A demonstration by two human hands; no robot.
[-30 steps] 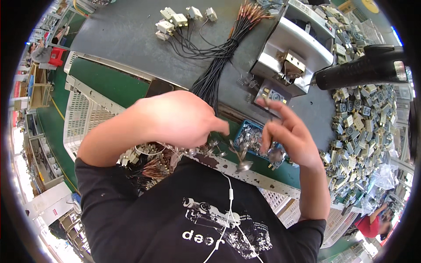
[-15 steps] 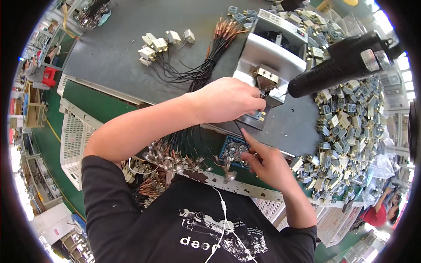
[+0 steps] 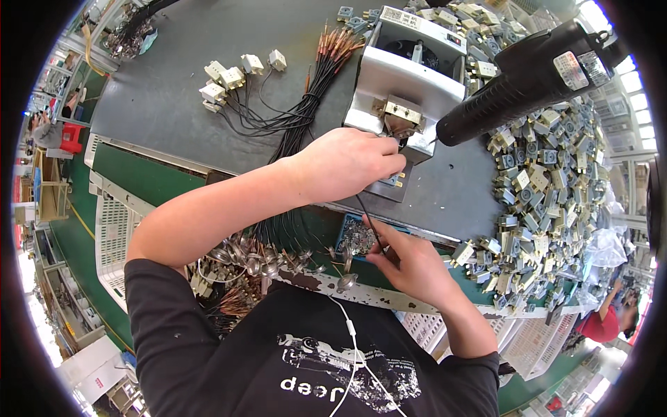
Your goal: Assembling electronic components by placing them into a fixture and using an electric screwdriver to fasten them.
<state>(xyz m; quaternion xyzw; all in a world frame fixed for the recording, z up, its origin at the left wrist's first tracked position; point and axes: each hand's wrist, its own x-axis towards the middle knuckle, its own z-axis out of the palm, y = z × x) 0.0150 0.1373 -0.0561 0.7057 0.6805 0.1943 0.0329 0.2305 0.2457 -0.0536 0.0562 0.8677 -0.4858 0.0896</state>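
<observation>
My left hand (image 3: pixel 351 165) is closed at the front of a metal screw feeder (image 3: pixel 410 73), fingers curled down beside a small grey plug part with brass pins (image 3: pixel 394 179). What its fingertips pinch is hidden beneath them. A black wire (image 3: pixel 367 213) runs from under that hand to my right hand (image 3: pixel 411 263), which grips it between thumb and fingers nearer my body, above the table's front edge. Just behind my left fingers, a cream terminal block (image 3: pixel 403 110) sits in the feeder's metal guide. A black electric screwdriver (image 3: pixel 504 90) points its tip toward the feeder from the right.
A large heap of grey and cream plug parts (image 3: pixel 538 181) covers the right side. Black wires with copper ends (image 3: pixel 316 97) lie bundled left of the feeder, near wired cream blocks (image 3: pixel 233 78). A blue tray of small metal parts (image 3: pixel 354 235) and metal clamps (image 3: pixel 257 260) lie near me.
My right hand has drawn back slightly toward my body, and more of the black wire shows between the hands. My left hand stays at the feeder. The whole view has shifted a little.
</observation>
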